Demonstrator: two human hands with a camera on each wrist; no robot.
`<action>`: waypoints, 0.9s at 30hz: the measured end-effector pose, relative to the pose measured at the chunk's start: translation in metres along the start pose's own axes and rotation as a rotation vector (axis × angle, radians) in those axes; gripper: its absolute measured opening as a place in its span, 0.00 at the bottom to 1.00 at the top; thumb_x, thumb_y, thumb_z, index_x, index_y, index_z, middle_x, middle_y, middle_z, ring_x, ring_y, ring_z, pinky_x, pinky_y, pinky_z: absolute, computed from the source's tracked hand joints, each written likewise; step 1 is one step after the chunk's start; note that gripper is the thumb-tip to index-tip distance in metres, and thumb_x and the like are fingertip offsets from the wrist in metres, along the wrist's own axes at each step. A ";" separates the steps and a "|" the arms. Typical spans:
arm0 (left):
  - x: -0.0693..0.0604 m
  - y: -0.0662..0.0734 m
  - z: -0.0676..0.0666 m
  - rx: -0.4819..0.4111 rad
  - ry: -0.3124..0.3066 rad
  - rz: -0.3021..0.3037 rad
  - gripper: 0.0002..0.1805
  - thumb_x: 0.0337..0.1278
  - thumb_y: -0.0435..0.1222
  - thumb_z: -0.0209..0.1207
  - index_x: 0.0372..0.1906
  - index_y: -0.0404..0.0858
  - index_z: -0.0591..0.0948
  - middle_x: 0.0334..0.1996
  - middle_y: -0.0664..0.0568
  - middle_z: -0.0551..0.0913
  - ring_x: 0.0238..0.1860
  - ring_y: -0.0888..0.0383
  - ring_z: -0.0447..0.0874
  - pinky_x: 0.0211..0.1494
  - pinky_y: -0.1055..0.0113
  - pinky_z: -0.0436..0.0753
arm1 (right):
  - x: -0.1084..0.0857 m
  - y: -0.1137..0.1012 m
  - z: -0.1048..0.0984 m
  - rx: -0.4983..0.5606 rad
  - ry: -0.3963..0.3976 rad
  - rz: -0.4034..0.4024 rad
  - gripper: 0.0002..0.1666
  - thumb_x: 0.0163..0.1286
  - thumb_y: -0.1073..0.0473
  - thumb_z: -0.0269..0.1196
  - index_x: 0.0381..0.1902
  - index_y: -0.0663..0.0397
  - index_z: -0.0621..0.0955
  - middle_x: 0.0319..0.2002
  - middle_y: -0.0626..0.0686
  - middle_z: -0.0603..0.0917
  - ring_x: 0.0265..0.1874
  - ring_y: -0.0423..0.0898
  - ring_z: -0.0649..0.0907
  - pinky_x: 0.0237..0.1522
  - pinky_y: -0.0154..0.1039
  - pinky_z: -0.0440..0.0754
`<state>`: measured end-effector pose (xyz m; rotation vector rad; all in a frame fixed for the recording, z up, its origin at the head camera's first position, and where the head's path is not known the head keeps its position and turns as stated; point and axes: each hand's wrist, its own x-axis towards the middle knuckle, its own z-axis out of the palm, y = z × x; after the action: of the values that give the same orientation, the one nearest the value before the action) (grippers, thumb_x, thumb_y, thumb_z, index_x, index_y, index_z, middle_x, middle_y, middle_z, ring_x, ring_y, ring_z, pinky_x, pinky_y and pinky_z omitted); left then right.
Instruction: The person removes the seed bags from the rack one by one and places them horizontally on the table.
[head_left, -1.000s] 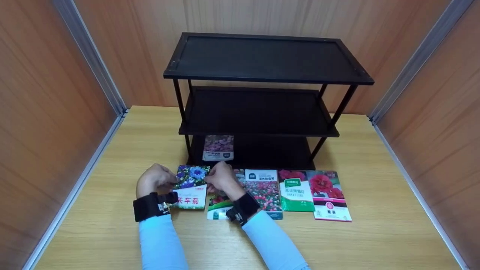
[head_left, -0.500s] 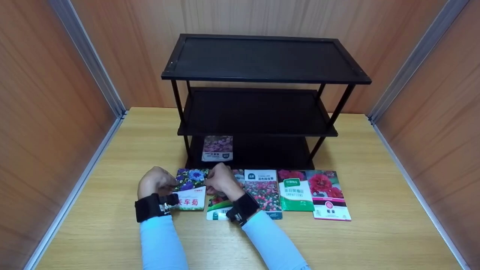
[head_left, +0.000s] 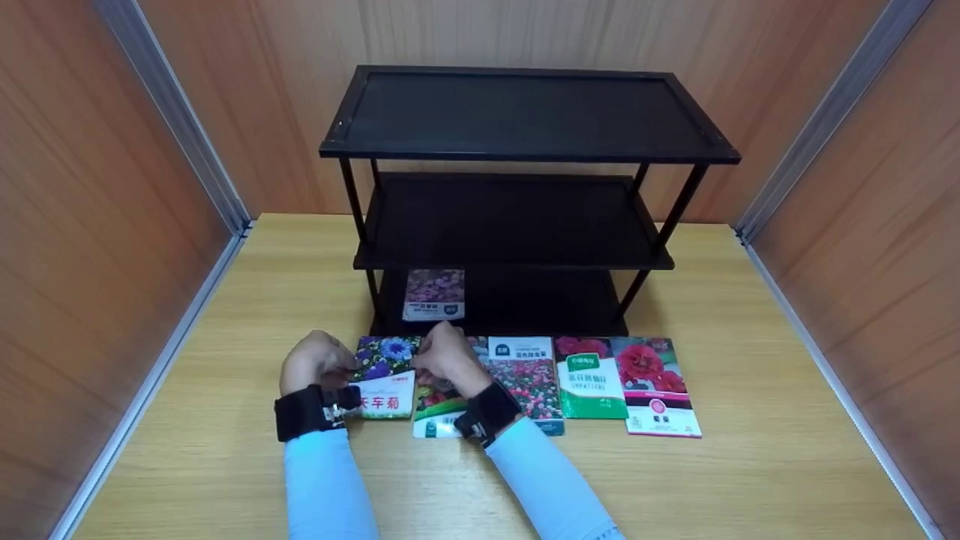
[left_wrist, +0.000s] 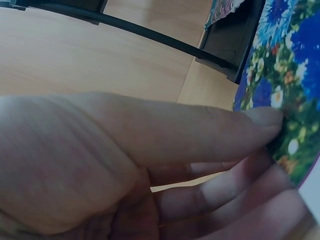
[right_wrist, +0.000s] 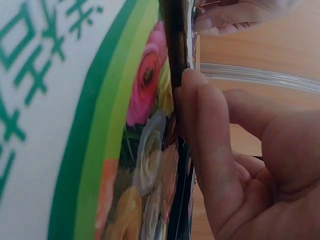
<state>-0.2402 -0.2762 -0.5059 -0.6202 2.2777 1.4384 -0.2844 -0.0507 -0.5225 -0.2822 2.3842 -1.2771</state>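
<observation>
A seed packet with blue flowers (head_left: 385,394) is at the left end of a row of packets, in front of the black rack. My left hand (head_left: 319,360) pinches its left edge; in the left wrist view the thumb (left_wrist: 210,132) lies on the printed front and the other fingers are behind. At the opposite edge, my right hand (head_left: 448,358) holds the packet near its upper corner. Under my right hand and wrist lies a packet with a green stripe (head_left: 435,409), partly covered; its flower print (right_wrist: 147,75) fills much of the right wrist view.
Right of the hands lie a pink-flower packet (head_left: 525,382), a green and white packet (head_left: 592,386) and a red-flower packet (head_left: 656,382). The three-tier black rack (head_left: 517,214) stands behind, with a purple-flower packet (head_left: 435,292) on its bottom shelf. Wooden walls enclose the table (head_left: 225,450).
The blue-flower packet's top edge has come down a little. Both hands still hold it, and it has shifted slightly right, toward the green-striped packet. The head view has drifted slightly.
</observation>
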 end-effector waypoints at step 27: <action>0.000 0.004 0.004 0.020 -0.001 -0.029 0.10 0.60 0.28 0.68 0.43 0.25 0.85 0.32 0.43 0.88 0.30 0.52 0.86 0.40 0.61 0.88 | -0.002 0.004 -0.008 -0.006 -0.030 -0.028 0.11 0.71 0.63 0.66 0.29 0.63 0.88 0.21 0.58 0.87 0.20 0.53 0.88 0.24 0.43 0.88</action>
<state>-0.2423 -0.2707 -0.5044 -0.6432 2.2697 1.4010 -0.2866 -0.0417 -0.5210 -0.3349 2.3667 -1.2697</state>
